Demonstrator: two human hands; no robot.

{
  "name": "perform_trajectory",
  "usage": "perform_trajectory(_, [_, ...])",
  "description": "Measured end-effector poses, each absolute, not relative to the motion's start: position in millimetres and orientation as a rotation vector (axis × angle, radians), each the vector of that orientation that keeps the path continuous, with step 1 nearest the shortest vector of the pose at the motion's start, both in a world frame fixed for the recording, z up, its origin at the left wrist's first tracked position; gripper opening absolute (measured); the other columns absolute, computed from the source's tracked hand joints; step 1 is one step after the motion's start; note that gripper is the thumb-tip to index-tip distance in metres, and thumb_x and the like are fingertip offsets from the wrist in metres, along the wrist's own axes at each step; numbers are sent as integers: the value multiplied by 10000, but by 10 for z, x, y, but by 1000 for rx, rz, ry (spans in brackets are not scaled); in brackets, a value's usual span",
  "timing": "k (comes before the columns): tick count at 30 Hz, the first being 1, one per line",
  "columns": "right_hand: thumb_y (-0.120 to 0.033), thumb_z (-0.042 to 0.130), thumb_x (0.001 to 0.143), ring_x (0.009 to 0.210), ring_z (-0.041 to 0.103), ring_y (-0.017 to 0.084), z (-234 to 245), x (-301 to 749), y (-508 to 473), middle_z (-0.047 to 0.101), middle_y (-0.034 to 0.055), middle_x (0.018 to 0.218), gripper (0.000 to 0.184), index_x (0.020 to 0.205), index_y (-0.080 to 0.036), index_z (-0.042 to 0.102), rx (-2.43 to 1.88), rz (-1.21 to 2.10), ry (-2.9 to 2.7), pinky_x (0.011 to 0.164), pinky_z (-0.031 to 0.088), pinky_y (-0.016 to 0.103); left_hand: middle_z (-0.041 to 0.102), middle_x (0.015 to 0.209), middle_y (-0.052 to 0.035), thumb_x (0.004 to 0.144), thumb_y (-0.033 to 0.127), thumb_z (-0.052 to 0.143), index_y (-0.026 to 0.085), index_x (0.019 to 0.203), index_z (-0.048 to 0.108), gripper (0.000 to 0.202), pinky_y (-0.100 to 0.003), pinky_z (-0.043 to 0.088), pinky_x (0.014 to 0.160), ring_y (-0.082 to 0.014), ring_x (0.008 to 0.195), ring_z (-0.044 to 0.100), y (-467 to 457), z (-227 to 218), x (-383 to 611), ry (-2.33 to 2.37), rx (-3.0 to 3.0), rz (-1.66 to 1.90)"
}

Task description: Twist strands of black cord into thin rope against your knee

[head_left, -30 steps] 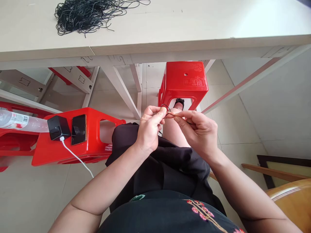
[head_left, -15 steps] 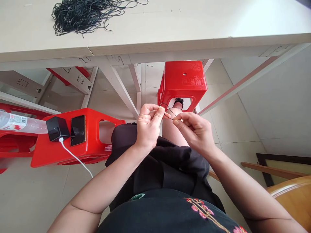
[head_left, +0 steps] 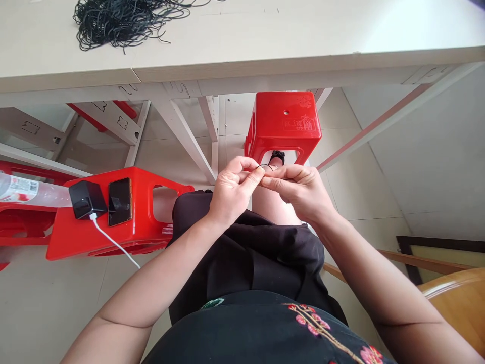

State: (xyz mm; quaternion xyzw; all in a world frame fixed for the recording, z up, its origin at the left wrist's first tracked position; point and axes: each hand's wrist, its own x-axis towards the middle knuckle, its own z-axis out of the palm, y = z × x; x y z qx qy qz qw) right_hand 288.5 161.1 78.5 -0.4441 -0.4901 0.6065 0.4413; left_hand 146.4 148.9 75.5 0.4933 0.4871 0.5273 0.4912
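Over my lap, my left hand (head_left: 238,187) pinches a thin black cord (head_left: 264,165) between thumb and forefinger. My right hand (head_left: 297,188) grips the same cord, its thumb and fingertips against those of the left. Only a small arc of the cord shows above the fingertips; the rest is hidden by the fingers. On the table above lies a tangled pile of black cords (head_left: 113,23), apart from both hands.
The pale table's front edge (head_left: 242,76) runs across above my hands. A red stool (head_left: 284,116) stands under it. At left, another red stool (head_left: 147,222) bears a phone (head_left: 119,202), a black box-shaped device (head_left: 86,199) with a white cable, and a plastic bottle (head_left: 34,191).
My hands have come together, the right one moving left and slightly up. The cord loop between them has shrunk to a small arc. The view has shifted slightly.
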Motion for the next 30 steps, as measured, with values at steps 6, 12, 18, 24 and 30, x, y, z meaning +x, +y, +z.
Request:
perform_trajectory(6, [-263, 765, 639, 370, 296, 3, 857, 2912, 1596, 510, -53, 453, 152, 652, -144, 670, -1142, 1642, -990, 349, 193, 167, 631, 582, 3, 870, 345, 445, 209, 932, 509, 163, -178, 288, 430, -82, 505, 495, 1415, 1051, 1409, 1115, 893, 969])
perform_trajectory(12, [-233, 743, 661, 371, 207, 3, 870, 2992, 1622, 353, -88, 427, 127, 653, -151, 647, -1064, 1740, -865, 341, 98, 173, 701, 709, -65, 803, 198, 452, 170, 966, 516, 177, -163, 261, 395, -86, 511, 507, 1324, 1137, 1350, 1088, 738, 860])
perform_trajectory(18, [-248, 751, 648, 374, 221, 8, 912, 3001, 1624, 390, -76, 435, 145, 645, -148, 647, -1069, 1736, -911, 336, 121, 174, 704, 857, -124, 797, 237, 533, 143, 879, 630, 158, -236, 477, 515, -153, 668, 634, 1380, 1062, 1342, 946, 733, 788])
perform_trajectory(24, [-291, 777, 624, 401, 324, 21, 930, 2931, 1582, 549, -34, 530, 170, 654, -164, 668, -1084, 1662, -1056, 350, 214, 183, 675, 817, -38, 725, 322, 694, 185, 805, 667, 160, -214, 490, 521, -123, 705, 626, 1489, 1011, 1469, 1003, 837, 1028])
perform_trajectory(30, [-296, 769, 646, 379, 256, 9, 921, 2922, 1558, 445, -68, 457, 162, 685, -171, 674, -1120, 1606, -1048, 348, 170, 178, 573, 622, 19, 761, 314, 671, 187, 671, 586, 177, -187, 444, 468, -72, 566, 556, 1535, 968, 1543, 1123, 943, 1293])
